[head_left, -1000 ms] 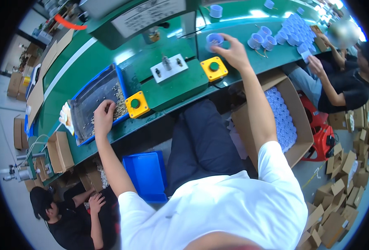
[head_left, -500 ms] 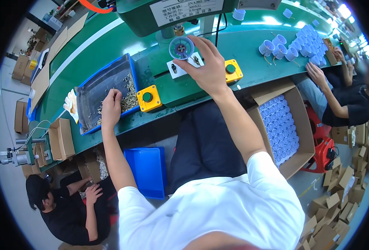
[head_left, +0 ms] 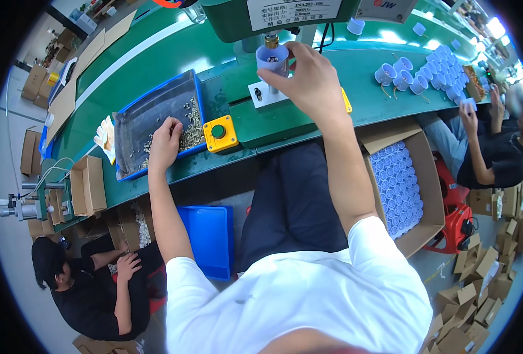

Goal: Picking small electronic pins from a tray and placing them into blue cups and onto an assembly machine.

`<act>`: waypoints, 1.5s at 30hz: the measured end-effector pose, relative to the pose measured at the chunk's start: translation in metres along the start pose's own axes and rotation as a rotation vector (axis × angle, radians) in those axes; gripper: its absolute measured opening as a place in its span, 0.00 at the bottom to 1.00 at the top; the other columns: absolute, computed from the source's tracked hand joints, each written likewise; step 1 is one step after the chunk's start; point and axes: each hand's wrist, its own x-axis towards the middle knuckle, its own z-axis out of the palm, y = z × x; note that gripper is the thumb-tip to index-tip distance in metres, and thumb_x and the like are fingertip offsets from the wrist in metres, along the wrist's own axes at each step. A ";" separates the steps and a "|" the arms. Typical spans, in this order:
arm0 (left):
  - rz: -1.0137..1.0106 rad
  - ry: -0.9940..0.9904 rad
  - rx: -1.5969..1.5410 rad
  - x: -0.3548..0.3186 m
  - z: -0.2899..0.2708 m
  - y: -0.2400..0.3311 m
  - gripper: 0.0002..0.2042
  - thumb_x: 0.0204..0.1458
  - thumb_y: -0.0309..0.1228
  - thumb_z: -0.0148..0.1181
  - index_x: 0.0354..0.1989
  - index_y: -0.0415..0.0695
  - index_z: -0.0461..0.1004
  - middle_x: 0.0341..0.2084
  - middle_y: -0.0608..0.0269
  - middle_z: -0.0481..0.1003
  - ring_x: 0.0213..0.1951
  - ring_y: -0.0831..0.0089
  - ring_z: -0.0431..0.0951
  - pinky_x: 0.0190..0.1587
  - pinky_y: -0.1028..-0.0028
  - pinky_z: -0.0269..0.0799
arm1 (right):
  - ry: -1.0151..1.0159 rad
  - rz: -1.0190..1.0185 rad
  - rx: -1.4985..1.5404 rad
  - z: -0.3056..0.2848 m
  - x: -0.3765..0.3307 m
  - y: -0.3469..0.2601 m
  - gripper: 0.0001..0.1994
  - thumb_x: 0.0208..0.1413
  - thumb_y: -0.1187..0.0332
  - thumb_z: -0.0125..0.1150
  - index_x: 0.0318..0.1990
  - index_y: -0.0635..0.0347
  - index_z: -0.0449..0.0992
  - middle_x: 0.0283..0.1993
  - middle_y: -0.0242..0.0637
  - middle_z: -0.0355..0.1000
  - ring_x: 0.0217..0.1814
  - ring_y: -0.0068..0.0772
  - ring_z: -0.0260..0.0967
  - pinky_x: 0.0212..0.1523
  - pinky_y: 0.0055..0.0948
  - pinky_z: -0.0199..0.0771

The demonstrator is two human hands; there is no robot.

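My right hand [head_left: 320, 88] is closed around a pale lilac plastic cup [head_left: 271, 62]. The cup stands upright below the brass tip [head_left: 271, 41] of a green press [head_left: 226, 20], over a metal fixture block [head_left: 266, 97]. Whether it rests on the fixture is hidden. At the edge of the parts pile, my left hand [head_left: 166, 144] hovers over a blue-rimmed tray [head_left: 149, 112], fingertips pinched together. Anything between those fingertips is too small to make out. Small brass-coloured metal pieces [head_left: 193, 127] lie heaped along the tray's right side.
A yellow button box [head_left: 221, 133] sits between tray and press; another [head_left: 347, 100] is partly behind my right hand. Cups [head_left: 441, 71] cluster at right. A carton [head_left: 432, 221] of cups and a blue bin [head_left: 208, 242] are below the bench. Co-workers sit on both sides.
My right hand has tilted the cup from facing me to upright and brought it below the press tip. My left hand stays over the tray, its fingertips turned further right.
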 end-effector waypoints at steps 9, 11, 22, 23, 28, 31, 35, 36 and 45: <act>0.458 0.086 -0.064 -0.041 0.020 0.063 0.03 0.60 0.20 0.59 0.40 0.39 0.75 0.51 0.49 0.81 0.55 0.47 0.79 0.59 0.57 0.74 | 0.372 -0.119 -0.014 0.006 -0.077 0.104 0.10 0.59 0.70 0.69 0.45 0.66 0.82 0.45 0.49 0.81 0.51 0.55 0.77 0.54 0.46 0.77; 0.514 0.128 -0.033 -0.049 0.030 0.081 0.03 0.58 0.21 0.61 0.38 0.39 0.75 0.48 0.51 0.82 0.51 0.47 0.80 0.56 0.54 0.76 | 0.321 -0.147 0.011 -0.001 -0.088 0.133 0.05 0.62 0.74 0.64 0.40 0.68 0.81 0.41 0.52 0.80 0.46 0.56 0.79 0.50 0.46 0.78; 0.539 0.295 0.105 -0.018 0.021 0.082 0.03 0.58 0.24 0.65 0.38 0.40 0.77 0.38 0.53 0.81 0.45 0.53 0.82 0.49 0.57 0.75 | 0.316 0.058 0.537 0.017 -0.096 0.174 0.21 0.77 0.62 0.42 0.62 0.69 0.72 0.58 0.43 0.75 0.61 0.36 0.71 0.68 0.35 0.67; 0.534 0.298 0.115 -0.012 0.021 0.075 0.03 0.58 0.24 0.65 0.38 0.40 0.77 0.38 0.53 0.81 0.45 0.53 0.82 0.49 0.57 0.75 | 0.312 0.057 0.548 0.016 -0.093 0.169 0.21 0.77 0.62 0.42 0.62 0.69 0.72 0.58 0.43 0.75 0.61 0.36 0.71 0.68 0.35 0.67; 0.143 0.362 -0.139 0.006 0.033 0.050 0.05 0.61 0.25 0.65 0.40 0.36 0.78 0.34 0.48 0.81 0.37 0.47 0.81 0.40 0.59 0.76 | 0.159 0.178 0.455 0.013 -0.090 0.156 0.20 0.77 0.59 0.47 0.58 0.69 0.77 0.56 0.45 0.78 0.61 0.41 0.74 0.67 0.37 0.68; 0.101 0.316 -0.159 0.009 0.035 0.049 0.06 0.61 0.25 0.65 0.41 0.36 0.80 0.33 0.47 0.82 0.34 0.51 0.83 0.39 0.63 0.77 | 0.144 0.179 0.420 0.014 -0.090 0.158 0.19 0.77 0.60 0.48 0.55 0.68 0.78 0.54 0.44 0.79 0.60 0.40 0.74 0.65 0.36 0.69; 0.103 0.314 -0.149 0.006 0.035 0.045 0.07 0.60 0.25 0.66 0.44 0.35 0.83 0.36 0.50 0.84 0.35 0.60 0.85 0.41 0.67 0.80 | 0.143 0.184 0.434 0.016 -0.093 0.162 0.19 0.76 0.61 0.49 0.56 0.69 0.78 0.54 0.44 0.79 0.60 0.39 0.74 0.64 0.35 0.69; 0.102 0.301 -0.146 0.006 0.036 0.044 0.08 0.60 0.24 0.67 0.45 0.35 0.83 0.37 0.51 0.86 0.36 0.64 0.86 0.42 0.70 0.80 | 0.148 0.191 0.446 0.017 -0.093 0.162 0.18 0.76 0.61 0.49 0.56 0.69 0.78 0.54 0.44 0.79 0.60 0.39 0.74 0.64 0.35 0.69; 0.135 0.284 -0.117 0.010 0.041 0.041 0.10 0.58 0.23 0.69 0.47 0.35 0.84 0.38 0.49 0.86 0.39 0.64 0.88 0.45 0.69 0.81 | 0.147 0.241 0.494 0.015 -0.093 0.160 0.16 0.75 0.65 0.51 0.56 0.69 0.78 0.56 0.44 0.78 0.60 0.37 0.74 0.65 0.33 0.70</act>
